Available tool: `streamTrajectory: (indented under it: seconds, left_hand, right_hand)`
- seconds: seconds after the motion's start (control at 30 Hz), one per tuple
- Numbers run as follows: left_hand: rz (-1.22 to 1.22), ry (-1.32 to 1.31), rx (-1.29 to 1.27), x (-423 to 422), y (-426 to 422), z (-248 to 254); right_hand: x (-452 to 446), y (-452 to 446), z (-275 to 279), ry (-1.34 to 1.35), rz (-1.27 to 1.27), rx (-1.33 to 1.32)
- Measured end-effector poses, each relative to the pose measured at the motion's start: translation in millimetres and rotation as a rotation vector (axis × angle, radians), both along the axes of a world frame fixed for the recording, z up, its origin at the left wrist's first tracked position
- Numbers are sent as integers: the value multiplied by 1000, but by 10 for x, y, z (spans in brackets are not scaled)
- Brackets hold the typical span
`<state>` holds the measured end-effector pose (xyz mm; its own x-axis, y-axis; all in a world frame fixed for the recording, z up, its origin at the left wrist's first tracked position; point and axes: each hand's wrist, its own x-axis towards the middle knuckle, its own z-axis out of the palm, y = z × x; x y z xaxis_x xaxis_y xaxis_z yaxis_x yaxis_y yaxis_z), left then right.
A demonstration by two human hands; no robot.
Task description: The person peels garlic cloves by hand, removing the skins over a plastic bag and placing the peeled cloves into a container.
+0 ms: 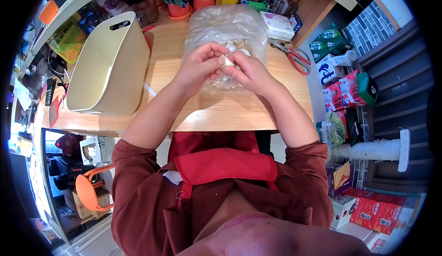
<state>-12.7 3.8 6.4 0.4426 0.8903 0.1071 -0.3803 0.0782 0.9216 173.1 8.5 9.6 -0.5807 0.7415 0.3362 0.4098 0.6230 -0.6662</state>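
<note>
A small whitish piece (226, 63), perhaps garlic, is pinched between my two hands above a clear plastic bag (223, 23) on the wooden desk. My left hand (201, 67) has its fingers curled around the left side of the piece. On the right side, my right hand (248, 73) grips it with thumb and fingers. Beneath and behind the hands, the bag holds more white pieces and loose, papery bits (241, 45). Part of the bag's contents is hidden by my hands.
A tall cream bin (108, 71) stands on the desk at the left. Red-handled scissors (297, 58) lie to the right of the bag, near a white packet (277, 24). Pots and jars line the back. The desk's front edge (221, 129) runs below my forearms.
</note>
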Motion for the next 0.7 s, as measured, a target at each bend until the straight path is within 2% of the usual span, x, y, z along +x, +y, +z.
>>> streamTrajectory:
  seconds: [0.07,0.37,0.47,0.7]
  left_hand:
    - [13,-25,-52,35,-26,36]
    - [-142,67,70,9,32,-102]
    - [-156,28,21,16,7,-82]
    - [-109,102,132,38,-24,-90]
  right_hand:
    - [-4,-9,16,35,3,-15]
    - [6,-3,-18,227,-6,-114]
    - [12,-3,-25,190,-32,-36]
    - [-12,-28,-62,237,-14,-52]
